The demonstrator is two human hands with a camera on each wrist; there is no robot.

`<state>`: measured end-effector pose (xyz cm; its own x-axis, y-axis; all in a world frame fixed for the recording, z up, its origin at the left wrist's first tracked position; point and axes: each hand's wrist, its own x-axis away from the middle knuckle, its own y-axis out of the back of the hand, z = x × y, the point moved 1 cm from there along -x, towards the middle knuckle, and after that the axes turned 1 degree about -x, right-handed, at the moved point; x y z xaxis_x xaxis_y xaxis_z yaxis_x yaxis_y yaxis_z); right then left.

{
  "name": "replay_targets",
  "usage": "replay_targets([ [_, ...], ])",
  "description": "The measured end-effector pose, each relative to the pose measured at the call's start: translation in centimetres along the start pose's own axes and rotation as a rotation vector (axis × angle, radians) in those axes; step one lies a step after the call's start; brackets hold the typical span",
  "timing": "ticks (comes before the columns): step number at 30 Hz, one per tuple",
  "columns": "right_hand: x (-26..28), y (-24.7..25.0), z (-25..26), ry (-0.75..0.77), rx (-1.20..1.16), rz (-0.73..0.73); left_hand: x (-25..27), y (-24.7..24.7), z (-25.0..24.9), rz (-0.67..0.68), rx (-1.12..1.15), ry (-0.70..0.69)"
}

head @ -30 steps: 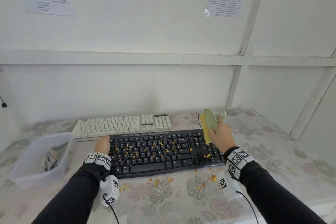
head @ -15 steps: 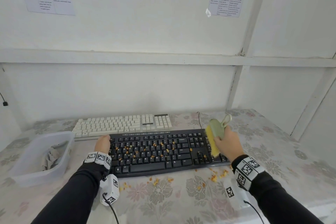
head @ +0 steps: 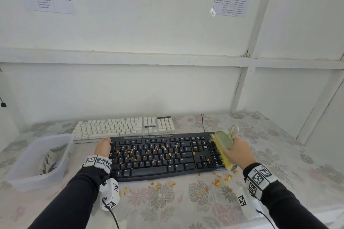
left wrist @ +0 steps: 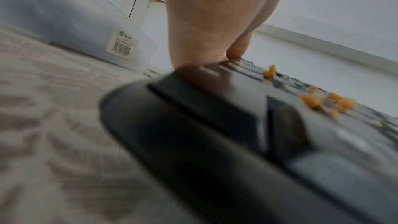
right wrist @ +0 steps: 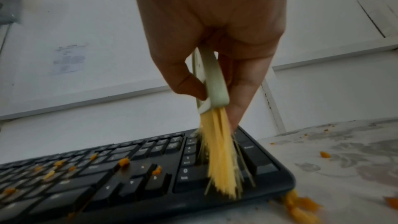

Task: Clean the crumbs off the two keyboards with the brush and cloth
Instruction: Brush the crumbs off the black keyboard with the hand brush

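Gripping green brush (head: 224, 141) w/ yellow bristles, black keyboard (head: 163, 156) crumb-strewn

looks like a makeshift recording/work room, not really a home or a proper office

bare white panel walls (head: 167, 24) with wooden battens, printed instruction sheets (head: 231, 0) taped up, and one table (head: 186, 206) under a floral plastic cover (head: 279, 135) pushed right into the corner.
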<state>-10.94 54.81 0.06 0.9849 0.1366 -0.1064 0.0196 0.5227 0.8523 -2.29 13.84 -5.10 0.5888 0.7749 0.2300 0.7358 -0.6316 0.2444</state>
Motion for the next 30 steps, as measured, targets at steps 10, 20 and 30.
replay_targets([
  [10, -1.6, 1.3, 2.0, -0.062, -0.137, -0.211, 0.0, 0.2, -0.2, 0.019, -0.015, -0.005],
  [20, 0.6, 1.6, -0.3, -0.187, 0.038, 0.063, 0.6, 0.5, -0.5, 0.036, -0.176, -0.122],
  [30, -1.5, 2.3, 1.1, -0.068, -0.184, -0.229, 0.0, 0.2, -0.2, 0.006, -0.088, -0.103],
])
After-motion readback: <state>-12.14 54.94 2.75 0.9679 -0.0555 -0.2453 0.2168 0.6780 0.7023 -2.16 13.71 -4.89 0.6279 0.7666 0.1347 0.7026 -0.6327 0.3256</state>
